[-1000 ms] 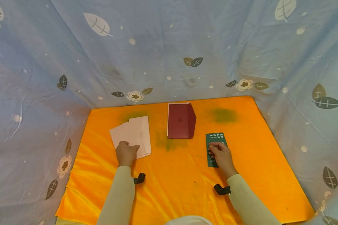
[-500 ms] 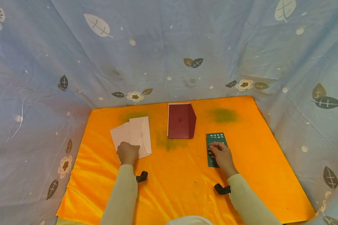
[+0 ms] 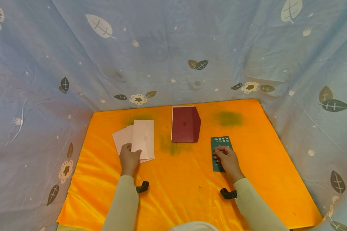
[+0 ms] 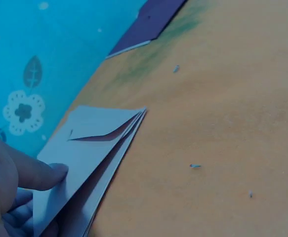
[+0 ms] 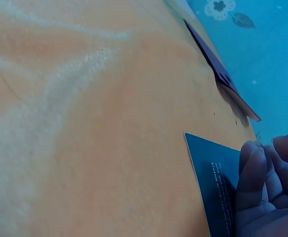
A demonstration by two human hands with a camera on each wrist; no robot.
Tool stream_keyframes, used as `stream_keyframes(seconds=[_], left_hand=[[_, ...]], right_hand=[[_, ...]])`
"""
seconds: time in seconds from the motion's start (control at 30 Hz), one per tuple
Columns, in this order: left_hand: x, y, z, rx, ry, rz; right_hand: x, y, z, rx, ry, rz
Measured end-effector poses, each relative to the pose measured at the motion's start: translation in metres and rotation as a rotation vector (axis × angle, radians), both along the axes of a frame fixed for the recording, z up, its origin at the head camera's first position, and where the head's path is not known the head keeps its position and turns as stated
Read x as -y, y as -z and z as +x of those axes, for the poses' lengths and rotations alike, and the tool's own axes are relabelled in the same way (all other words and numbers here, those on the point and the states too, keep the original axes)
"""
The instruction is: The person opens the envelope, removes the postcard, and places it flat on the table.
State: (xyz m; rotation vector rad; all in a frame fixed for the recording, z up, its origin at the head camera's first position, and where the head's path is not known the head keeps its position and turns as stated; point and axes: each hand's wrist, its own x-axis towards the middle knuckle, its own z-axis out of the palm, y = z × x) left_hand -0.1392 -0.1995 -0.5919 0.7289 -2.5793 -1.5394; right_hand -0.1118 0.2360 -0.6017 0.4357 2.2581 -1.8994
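Note:
My left hand (image 3: 129,160) pinches the upper pale pink envelope (image 3: 144,138), thumb on top and fingers underneath. The left wrist view shows this envelope (image 4: 79,158) lifted at the near side, with a gap above the paper below it. Beneath lies another pale envelope (image 3: 122,136), turned at an angle. Over a dark green card (image 3: 222,141) with white lettering is my right hand (image 3: 228,160), its fingers loosely curled. In the right wrist view the green card (image 5: 210,182) lies flat beside the fingers (image 5: 252,173), and no grip on it shows.
A dark red envelope (image 3: 182,125) with its flap open to the right lies at the back middle. Orange cloth (image 3: 185,183) covers the table and is wrinkled at the front left. Blue patterned curtains (image 3: 167,57) hang behind and on both sides.
The left hand's fingers have gone under the upper pale envelope, which has straightened and shifted slightly right, apart from the one below. The right hand and the green card have stayed still.

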Motion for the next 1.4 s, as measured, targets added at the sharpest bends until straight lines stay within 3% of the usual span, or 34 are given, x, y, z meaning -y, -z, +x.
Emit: stream_keyframes(seconds=[0.23, 0.5, 0.7, 0.93, 1.27, 1.4], left_hand=[[0.007, -0.007, 0.001, 0.011, 0.052, 0.12], [0.012, -0.013, 0.0, 0.016, 0.07, 0.27], [0.009, -0.019, 0.004, 0.034, 0.12, 0.42], [-0.004, -0.019, 0.01, 0.008, 0.18, 0.413], [-0.033, -0.02, 0.025, -0.025, 0.147, 0.631], [-0.045, -0.017, 0.031, -0.042, 0.17, 0.688]], right_hand=[[-0.002, 0.001, -0.001, 0.006, -0.005, 0.004], [-0.004, 0.007, 0.001, -0.029, -0.015, 0.005], [-0.003, 0.006, 0.002, -0.033, -0.024, 0.003], [-0.003, 0.004, 0.003, -0.031, -0.024, -0.009], [-0.003, 0.004, 0.001, -0.019, -0.019, -0.01], [-0.003, 0.001, 0.002, -0.017, -0.024, -0.025]])
